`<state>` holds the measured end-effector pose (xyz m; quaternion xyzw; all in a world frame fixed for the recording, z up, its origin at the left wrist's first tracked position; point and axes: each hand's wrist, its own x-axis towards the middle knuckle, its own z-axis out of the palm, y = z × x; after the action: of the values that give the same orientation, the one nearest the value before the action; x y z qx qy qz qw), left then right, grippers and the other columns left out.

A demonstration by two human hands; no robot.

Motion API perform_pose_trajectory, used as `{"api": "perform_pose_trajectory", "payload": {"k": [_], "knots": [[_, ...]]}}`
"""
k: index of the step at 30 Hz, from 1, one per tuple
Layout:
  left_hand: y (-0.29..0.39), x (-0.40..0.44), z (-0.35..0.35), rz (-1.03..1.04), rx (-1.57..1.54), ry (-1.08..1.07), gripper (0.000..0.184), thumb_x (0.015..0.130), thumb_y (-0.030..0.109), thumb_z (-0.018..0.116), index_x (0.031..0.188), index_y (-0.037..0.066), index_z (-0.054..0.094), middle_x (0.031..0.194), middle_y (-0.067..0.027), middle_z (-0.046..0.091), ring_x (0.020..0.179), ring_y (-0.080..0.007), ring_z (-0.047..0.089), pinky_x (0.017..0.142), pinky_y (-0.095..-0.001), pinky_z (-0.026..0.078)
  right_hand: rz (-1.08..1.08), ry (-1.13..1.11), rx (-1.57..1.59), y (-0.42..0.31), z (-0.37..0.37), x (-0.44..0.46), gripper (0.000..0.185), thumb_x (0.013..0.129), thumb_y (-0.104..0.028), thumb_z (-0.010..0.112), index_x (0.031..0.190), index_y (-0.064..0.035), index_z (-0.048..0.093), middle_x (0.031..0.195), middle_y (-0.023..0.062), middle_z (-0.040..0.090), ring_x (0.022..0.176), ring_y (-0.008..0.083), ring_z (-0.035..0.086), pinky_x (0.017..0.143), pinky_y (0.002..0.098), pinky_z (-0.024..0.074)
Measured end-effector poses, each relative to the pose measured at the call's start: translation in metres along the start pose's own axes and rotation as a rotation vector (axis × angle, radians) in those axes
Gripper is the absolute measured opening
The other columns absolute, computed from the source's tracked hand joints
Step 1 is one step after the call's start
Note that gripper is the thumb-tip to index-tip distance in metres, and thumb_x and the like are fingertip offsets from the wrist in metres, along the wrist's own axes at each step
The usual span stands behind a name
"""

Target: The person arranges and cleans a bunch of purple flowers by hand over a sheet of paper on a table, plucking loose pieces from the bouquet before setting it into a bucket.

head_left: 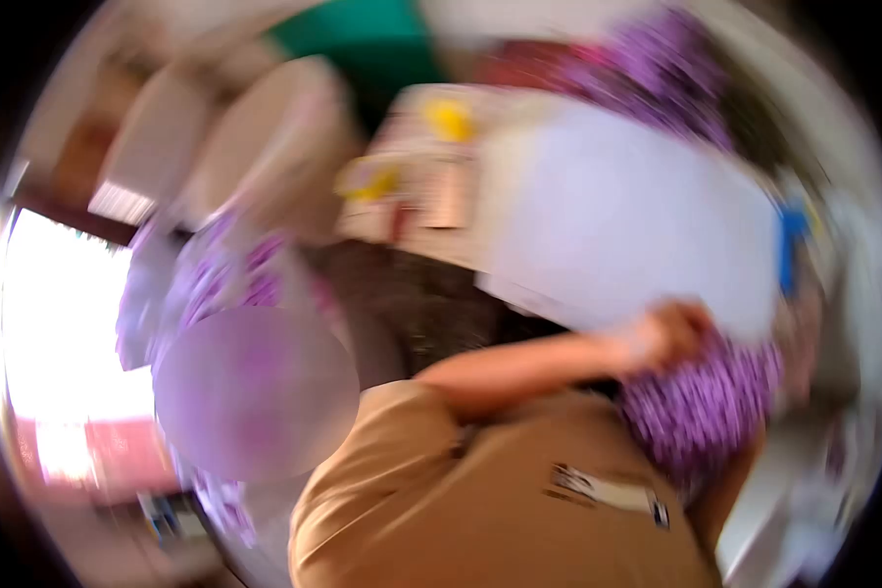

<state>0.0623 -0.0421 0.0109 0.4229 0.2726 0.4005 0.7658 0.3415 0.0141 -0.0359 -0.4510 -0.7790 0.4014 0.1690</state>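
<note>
Motion blur softens the whole head view. My left arm reaches across my tan shirt, and my left hand [671, 333] is closed at the upper edge of a shaggy purple bunch [701, 402]. The fingers look curled, though their details are smeared. The bunch hangs in front of my right forearm, which rises from the lower right; it hides my right hand, so its fingers cannot be made out. Just beyond the left hand lies a large white sheet or board [647, 216] on a table [500, 147].
Yellow items [449, 120] and a small pale-brown rectangle [446, 196] lie on the table's left part. A blue object [792, 245] is at its right edge. More purple material [661, 64] stands behind. At left are pale chairs [279, 137] and a round translucent shape [255, 392].
</note>
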Motion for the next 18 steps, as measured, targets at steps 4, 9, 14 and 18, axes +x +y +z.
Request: {"api": "perform_pose_trajectory", "payload": {"k": [4,9,14,18], "knots": [[0.03,-0.02,-0.004,-0.11,-0.126,0.07,0.018,0.089,0.015,0.055,0.097,0.0,0.059,0.073,-0.0021,0.051,0.055,-0.0072,0.035,0.047,-0.0248,0.027,-0.011,0.043,0.029,0.013,-0.014,-0.044,0.098,0.055,-0.031,0.094,0.139,-0.0025,0.053,0.139,0.0167,0.056,0.131,0.0307,0.05,0.113,0.0398,0.0384],[0.045,-0.016,0.021,0.071,0.352,0.074,0.013,0.097,0.007,0.064,0.108,-0.001,0.065,0.086,0.0033,0.06,0.069,-0.0033,0.047,0.059,-0.02,0.037,-0.034,0.062,0.093,0.027,-0.01,-0.021,0.098,0.055,-0.028,0.094,0.14,-0.0027,0.052,0.14,0.0162,0.056,0.132,0.0303,0.049,0.113,0.0394,0.0383],[0.052,-0.002,0.043,0.216,0.834,-0.015,0.024,0.084,0.003,0.073,0.108,0.003,0.067,0.079,-0.0081,0.056,0.061,-0.0172,0.055,0.059,-0.0311,0.048,0.064,-0.008,0.25,0.003,-0.012,-0.012,0.096,0.047,-0.014,0.096,0.134,-0.0032,0.057,0.133,0.0126,0.062,0.122,0.0251,0.057,0.11,0.0387,0.0427],[0.046,0.012,0.058,0.412,1.079,-0.025,0.024,0.078,0.005,0.077,0.099,0.004,0.066,0.088,-0.0113,0.062,0.071,-0.0332,0.063,0.063,-0.0422,0.051,0.036,-0.047,0.3,0.002,-0.012,-0.012,0.091,0.048,-0.013,0.095,0.131,-0.0032,0.059,0.128,0.0115,0.066,0.117,0.0234,0.06,0.105,0.038,0.0462]]}}
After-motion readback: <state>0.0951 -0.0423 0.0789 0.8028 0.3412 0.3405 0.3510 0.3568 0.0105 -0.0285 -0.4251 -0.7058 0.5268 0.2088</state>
